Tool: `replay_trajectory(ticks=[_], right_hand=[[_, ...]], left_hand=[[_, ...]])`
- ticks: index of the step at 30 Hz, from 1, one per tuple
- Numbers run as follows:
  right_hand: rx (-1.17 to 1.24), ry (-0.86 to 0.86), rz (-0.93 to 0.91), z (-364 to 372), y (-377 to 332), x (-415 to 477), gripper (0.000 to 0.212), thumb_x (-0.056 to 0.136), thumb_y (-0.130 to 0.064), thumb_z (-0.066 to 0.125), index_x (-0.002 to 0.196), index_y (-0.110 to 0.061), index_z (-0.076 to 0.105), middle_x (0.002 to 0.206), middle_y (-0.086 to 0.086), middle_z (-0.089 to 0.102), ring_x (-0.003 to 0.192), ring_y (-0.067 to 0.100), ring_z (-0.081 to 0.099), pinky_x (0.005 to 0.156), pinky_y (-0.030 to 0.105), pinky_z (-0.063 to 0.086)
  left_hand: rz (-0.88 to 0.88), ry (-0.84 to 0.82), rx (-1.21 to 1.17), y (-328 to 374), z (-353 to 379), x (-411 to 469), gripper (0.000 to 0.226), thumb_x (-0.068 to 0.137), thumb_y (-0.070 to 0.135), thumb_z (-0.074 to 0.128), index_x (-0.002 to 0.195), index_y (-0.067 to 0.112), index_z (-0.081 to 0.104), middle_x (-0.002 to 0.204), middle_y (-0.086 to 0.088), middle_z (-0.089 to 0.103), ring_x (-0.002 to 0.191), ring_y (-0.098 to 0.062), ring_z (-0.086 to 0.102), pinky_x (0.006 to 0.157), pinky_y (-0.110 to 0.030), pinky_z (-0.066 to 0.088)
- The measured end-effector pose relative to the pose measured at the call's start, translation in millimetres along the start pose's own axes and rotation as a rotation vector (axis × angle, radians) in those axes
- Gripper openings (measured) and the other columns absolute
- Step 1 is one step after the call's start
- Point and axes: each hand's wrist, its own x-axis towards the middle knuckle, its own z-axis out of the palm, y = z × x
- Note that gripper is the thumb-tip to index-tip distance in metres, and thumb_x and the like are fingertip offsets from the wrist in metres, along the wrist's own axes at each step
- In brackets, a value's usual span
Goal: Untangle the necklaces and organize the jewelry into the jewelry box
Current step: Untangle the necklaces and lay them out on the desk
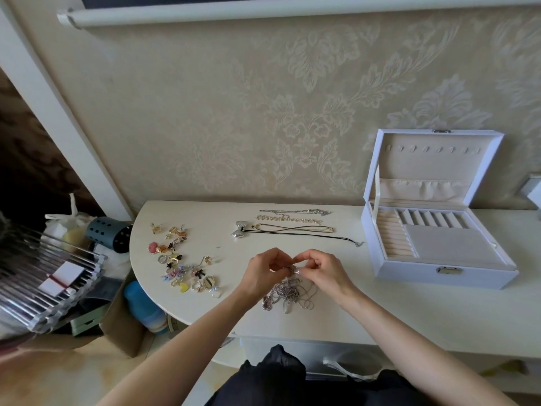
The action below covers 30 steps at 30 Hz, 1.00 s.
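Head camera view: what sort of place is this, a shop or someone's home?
Most likely a room in a home, perhaps a bedroom: patterned wallpaper, a white table with an open jewelry box and tangled necklaces, and household clutter in a cardboard box on the floor beside it.

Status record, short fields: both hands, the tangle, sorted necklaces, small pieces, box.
tangled chains: silver heap on the table, top held up
left hand: pinches its top
right hand: pinches its top
laid-out necklaces: separate rows behind the hands
small jewelry: scattered to the left
jewelry box: lid open, to the right
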Motion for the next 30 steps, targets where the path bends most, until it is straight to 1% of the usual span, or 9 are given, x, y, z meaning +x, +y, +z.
replay_trajectory(ticks=[4,8,12,14,17,20,23,27,30], right_hand=[[-0.040,0.020,-0.004,2.3,-0.4,-3.1,0.014,0.080,-0.010,0.068,0.086,-0.021,0.071,0.065,-0.004,0.055,0.062,0.006,0.049,0.055,0.010,0.038],[-0.095,0.067,-0.026,3.9,-2.9,-7.1,0.008,0.081,-0.011,0.069,0.087,-0.015,0.071,0.070,-0.003,0.061,0.062,0.001,0.051,0.057,0.001,0.037],[-0.057,0.114,-0.046,6.2,-1.4,-6.8,0.007,0.080,-0.011,0.068,0.077,-0.016,0.068,0.060,-0.005,0.058,0.052,-0.001,0.048,0.054,0.009,0.037],[-0.021,0.115,-0.039,6.9,-1.3,-6.2,0.009,0.080,-0.012,0.066,0.073,-0.018,0.065,0.057,-0.004,0.057,0.051,0.001,0.045,0.053,0.013,0.035],[0.000,0.116,-0.042,7.6,-2.9,-8.6,0.011,0.081,-0.013,0.065,0.071,-0.016,0.061,0.055,-0.006,0.055,0.048,-0.001,0.044,0.051,0.008,0.034],[0.045,0.122,-0.047,7.2,-1.9,-10.6,0.012,0.082,-0.013,0.064,0.071,-0.014,0.059,0.056,-0.007,0.053,0.050,0.000,0.043,0.051,0.008,0.035],[0.099,0.126,-0.058,6.4,-0.3,-10.1,0.013,0.083,-0.013,0.063,0.071,-0.013,0.058,0.055,-0.007,0.052,0.053,0.004,0.044,0.052,0.012,0.035],[0.106,0.152,-0.056,5.0,1.9,-5.9,0.014,0.083,-0.016,0.066,0.071,-0.010,0.061,0.053,-0.010,0.051,0.051,0.002,0.043,0.054,0.016,0.035],[0.069,0.170,-0.055,5.4,4.2,-5.9,0.020,0.084,-0.022,0.066,0.068,-0.010,0.062,0.051,-0.012,0.053,0.052,-0.001,0.045,0.055,0.015,0.035]], left_hand=[[-0.019,0.024,-0.002,0.0,2.1,0.2,0.005,0.083,0.002,0.063,0.083,0.006,0.062,0.076,-0.009,0.067,0.068,-0.015,0.062,0.057,-0.025,0.053],[-0.047,0.064,0.036,-0.3,4.8,-0.5,0.010,0.085,0.010,0.065,0.076,0.014,0.061,0.073,-0.008,0.068,0.065,-0.014,0.062,0.057,-0.022,0.048],[-0.047,0.095,0.056,1.9,8.1,-4.2,0.012,0.081,0.002,0.062,0.079,0.014,0.063,0.073,0.001,0.066,0.064,-0.008,0.058,0.062,-0.016,0.046],[-0.070,0.133,0.061,1.3,11.7,-6.1,0.012,0.079,0.005,0.062,0.079,0.016,0.062,0.076,0.001,0.067,0.065,-0.009,0.058,0.065,-0.023,0.049],[-0.126,0.172,0.076,0.4,19.4,-9.4,0.002,0.074,0.022,0.061,0.075,0.022,0.059,0.075,0.004,0.066,0.068,-0.016,0.061,0.068,-0.036,0.051],[-0.172,0.191,0.094,1.8,23.5,-12.5,0.020,0.065,0.035,0.053,0.075,0.019,0.059,0.071,0.007,0.064,0.067,-0.014,0.058,0.068,-0.037,0.050],[-0.187,0.208,0.134,1.1,24.5,-12.3,0.015,0.076,0.029,0.058,0.080,0.014,0.059,0.073,0.006,0.062,0.066,-0.015,0.056,0.064,-0.035,0.047],[-0.197,0.279,-0.034,1.1,23.1,-13.1,0.004,0.083,0.013,0.058,0.081,0.010,0.057,0.080,0.000,0.066,0.056,-0.011,0.050,0.053,-0.022,0.040],[-0.186,0.319,-0.180,1.1,19.6,-14.8,0.006,0.085,0.008,0.055,0.079,0.009,0.056,0.085,-0.007,0.069,0.065,-0.012,0.055,0.058,-0.022,0.043]])
